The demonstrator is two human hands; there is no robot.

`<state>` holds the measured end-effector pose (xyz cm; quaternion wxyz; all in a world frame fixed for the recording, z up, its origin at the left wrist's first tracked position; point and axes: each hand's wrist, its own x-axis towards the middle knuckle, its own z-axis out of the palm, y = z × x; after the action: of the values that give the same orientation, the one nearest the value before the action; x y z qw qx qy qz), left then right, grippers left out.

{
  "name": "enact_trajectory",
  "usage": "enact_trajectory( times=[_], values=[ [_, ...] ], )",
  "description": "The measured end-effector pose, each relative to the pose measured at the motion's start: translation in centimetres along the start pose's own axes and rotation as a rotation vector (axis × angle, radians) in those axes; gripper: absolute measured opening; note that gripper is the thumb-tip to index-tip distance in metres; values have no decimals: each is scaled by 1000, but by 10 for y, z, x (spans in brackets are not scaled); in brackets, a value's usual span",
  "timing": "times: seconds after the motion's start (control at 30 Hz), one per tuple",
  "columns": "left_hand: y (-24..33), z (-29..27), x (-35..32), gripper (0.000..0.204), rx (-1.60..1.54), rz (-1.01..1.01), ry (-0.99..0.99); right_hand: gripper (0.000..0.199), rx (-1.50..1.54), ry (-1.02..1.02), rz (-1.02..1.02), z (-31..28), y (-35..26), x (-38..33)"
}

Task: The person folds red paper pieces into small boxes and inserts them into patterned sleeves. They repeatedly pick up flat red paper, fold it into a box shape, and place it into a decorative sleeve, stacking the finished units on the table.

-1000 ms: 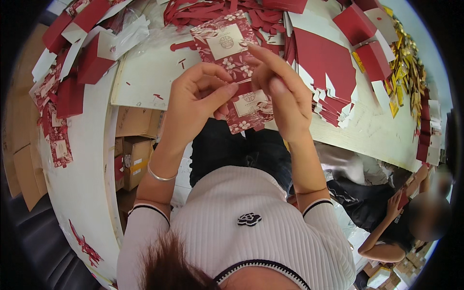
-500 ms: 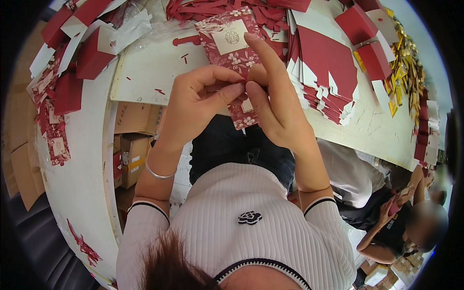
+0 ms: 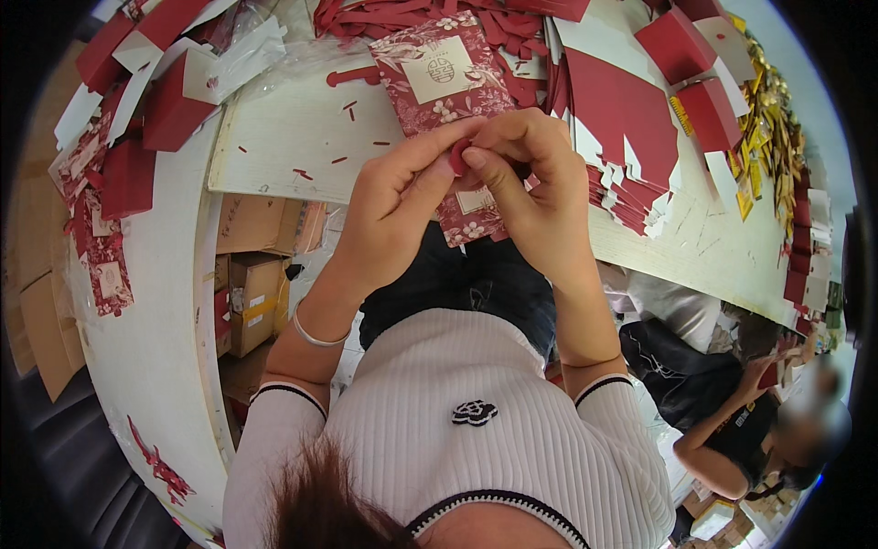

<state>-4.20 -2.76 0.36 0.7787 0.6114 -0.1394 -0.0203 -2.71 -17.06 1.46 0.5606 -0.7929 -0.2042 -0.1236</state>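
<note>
Your white worktable spreads widest, running behind your hands and down your left side, while a co-worker in dark clothes sits at the lower right with raised hands. A brown carton sits beneath the table at your left. On the tabletop, yellow packets lie heaped at the far right, red boxes with white insides cluster at the upper left, and a stack of red sheets with white cut edges lies just to the right of your hands. Directly before you is the patterned card, red with pale flowers and cream panels; its upper part is over the table, its lower end reaches past the front edge above your lap, and your fingers cover its middle. Your left hand is curled, thumb and forefinger brought together; your right hand is bent to meet it. Between their fingertips you pinch a small red piece; whether it joins the card, I cannot tell. Smallest of all, thin red scraps are scattered on the tabletop left of the card.
</note>
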Motion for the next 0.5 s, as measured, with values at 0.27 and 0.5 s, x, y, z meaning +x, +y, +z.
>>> enact_trajectory(
  times=[0.27, 0.5],
  values=[
    [1, -2, 1, 29, 125, 25, -37, 12, -150, -2, -150, -1, -6, 1],
    [-7, 3, 0, 34, 505, 373, 55, 17, -134, 78, -199, -3, -5, 4]
  ],
)
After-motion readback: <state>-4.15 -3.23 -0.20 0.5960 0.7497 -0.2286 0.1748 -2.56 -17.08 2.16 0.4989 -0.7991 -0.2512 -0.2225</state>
